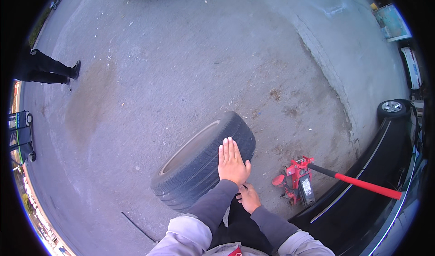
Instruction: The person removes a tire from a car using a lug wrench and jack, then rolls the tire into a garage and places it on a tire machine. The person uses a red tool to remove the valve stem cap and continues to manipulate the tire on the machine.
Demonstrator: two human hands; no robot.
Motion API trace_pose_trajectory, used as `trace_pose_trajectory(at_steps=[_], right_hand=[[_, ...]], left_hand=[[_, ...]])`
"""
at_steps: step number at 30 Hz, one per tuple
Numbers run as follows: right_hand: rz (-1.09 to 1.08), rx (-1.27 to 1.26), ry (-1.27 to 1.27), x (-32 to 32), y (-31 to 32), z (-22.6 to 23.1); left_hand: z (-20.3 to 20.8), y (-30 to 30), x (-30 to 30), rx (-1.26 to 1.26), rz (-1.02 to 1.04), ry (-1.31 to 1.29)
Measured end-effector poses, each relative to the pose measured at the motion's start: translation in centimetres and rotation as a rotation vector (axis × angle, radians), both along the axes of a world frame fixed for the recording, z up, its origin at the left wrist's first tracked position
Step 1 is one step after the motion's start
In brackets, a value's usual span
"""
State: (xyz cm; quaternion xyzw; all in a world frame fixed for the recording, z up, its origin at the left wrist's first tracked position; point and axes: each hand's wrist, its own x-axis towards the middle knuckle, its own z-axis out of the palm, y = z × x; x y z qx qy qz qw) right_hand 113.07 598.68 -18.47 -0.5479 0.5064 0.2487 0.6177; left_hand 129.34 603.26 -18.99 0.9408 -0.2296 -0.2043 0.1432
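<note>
A dark car tire (204,163) on a rim stands tilted on its tread in front of me, its side turned to the far left. Over the right part of the tread my left hand (233,163) is stretched flat, fingers straight and together. Whether its palm touches the rubber is hard to tell. My right hand (249,199) is close behind the left wrist, by my dark trousers (240,224). Its fingers are slightly bent and partly hidden, and I see nothing held in them.
A red floor jack (297,181) with a long black and red handle (358,184) stands at the right, beside a black car (358,188). A thin dark bar (138,227) lies at the lower left. Another person's legs (50,68) show far left. A crack (324,65) crosses the pavement.
</note>
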Motion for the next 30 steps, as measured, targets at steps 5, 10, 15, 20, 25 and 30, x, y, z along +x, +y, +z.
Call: trace_pose_trajectory(at_steps=[5,10,15,20,25,30], right_hand=[[0.182,-0.013,-0.124,0.4,-3.4,-0.9],[0.225,-0.121,-0.380,0.5,-4.7,-2.9],[0.071,0.055,-0.148,0.0,-3.7,-2.6],[0.273,0.141,-0.126,-3.8,2.1,-0.7],[0.544,0.215,-0.177,-5.5,2.5,-1.9],[0.248,-0.350,-0.313,0.6,-1.9,-5.3]], left_hand=[[-0.4,-6.5,1.0,-0.097,-0.015,0.171],[3.9,-2.3,0.6,-0.611,0.094,0.121],[5.6,3.3,1.5,-0.399,0.336,0.021],[4.3,5.7,3.5,-0.258,0.430,-0.127],[4.1,13.9,2.0,-0.049,0.522,-0.141],[4.0,22.6,0.3,0.027,0.476,-0.207]])
